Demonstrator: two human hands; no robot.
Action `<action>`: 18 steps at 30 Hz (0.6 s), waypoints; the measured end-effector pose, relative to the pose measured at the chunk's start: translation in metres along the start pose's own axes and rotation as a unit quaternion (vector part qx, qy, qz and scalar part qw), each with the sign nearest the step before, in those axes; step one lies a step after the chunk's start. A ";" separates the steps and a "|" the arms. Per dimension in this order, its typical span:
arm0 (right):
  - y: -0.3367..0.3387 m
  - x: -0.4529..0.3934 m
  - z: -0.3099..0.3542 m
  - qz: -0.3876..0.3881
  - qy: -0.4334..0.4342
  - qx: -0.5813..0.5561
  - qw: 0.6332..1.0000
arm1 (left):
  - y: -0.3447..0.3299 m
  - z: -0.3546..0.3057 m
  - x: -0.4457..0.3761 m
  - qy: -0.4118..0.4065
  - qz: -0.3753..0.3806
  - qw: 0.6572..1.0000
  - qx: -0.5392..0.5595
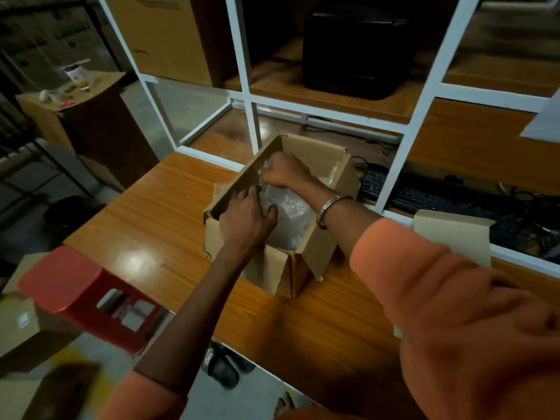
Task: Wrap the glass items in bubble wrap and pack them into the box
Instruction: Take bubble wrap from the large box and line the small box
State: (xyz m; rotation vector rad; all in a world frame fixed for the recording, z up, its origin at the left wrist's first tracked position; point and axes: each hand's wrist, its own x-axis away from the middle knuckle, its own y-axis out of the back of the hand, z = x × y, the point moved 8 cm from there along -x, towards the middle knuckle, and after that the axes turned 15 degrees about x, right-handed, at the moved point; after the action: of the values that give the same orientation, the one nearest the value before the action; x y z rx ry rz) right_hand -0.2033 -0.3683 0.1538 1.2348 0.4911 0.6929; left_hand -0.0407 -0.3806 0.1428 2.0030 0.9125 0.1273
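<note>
An open cardboard box [281, 265] stands on a wooden table [145, 225], set at an angle so that one corner points toward the person. Its flaps are up, and the left flap [242, 180] runs as a long slanted edge from near left to far right. The box sits well in from the table's left and near edges, with bare wood all along its left side. To its right, close by, rises a white shelf frame [415, 128], and a loose cardboard piece [454, 237] stands beside the right forearm.

Bubble wrap [291, 219] fills the inside of the box. Whatever glass it holds is hidden, so its long axis cannot be told.

The left hand [247, 219] lies flat with its fingers spread wide, pressing on the wrap against the inner face of the left flap. The right hand [285, 171] reaches deeper, at the far corner, its fingers curled and pinching a bunch of wrap. A metal bracelet [330, 207] circles the right wrist, over the box's right wall.

A red stool [69, 280] stands on the floor off the table's left corner
</note>
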 end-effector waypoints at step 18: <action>0.205 0.143 -0.131 -0.149 0.052 -0.509 0.846 | 0.038 -0.155 0.001 -0.169 -0.159 0.930 0.284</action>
State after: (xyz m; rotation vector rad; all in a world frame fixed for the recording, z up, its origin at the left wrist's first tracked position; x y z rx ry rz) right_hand -0.2352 -0.1423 0.3192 0.1075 0.3058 0.6128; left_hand -0.0838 -0.2844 0.2631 2.2544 1.1128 -0.7205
